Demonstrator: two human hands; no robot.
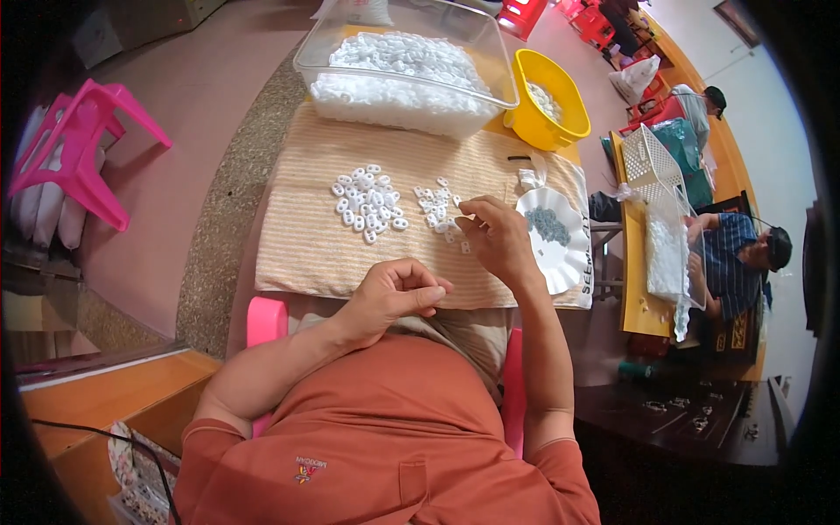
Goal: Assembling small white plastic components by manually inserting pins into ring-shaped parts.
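My left hand (402, 290) is curled over the near edge of the striped towel, thumb pressed to the fingers. Whatever it may hold is hidden. My right hand (497, 238) hovers beside a small pile of white square plastic pieces (433, 206), thumb and fingertips slightly apart, nothing visible between them. To the left of that pile lies a larger heap of white oval plastic pieces (369, 203), each with two dark holes. Close to my right hand on its other side is a white scalloped plate (560, 267) bearing a mound of small grey-blue parts (548, 226).
At the towel's (302, 236) far end stands a clear plastic bin (402, 122) full of white pieces. Beside it is a yellow tub (560, 131). A pink stool (92, 149) stands at left. At right, another person (735, 262) sits at a table with a white-filled bin.
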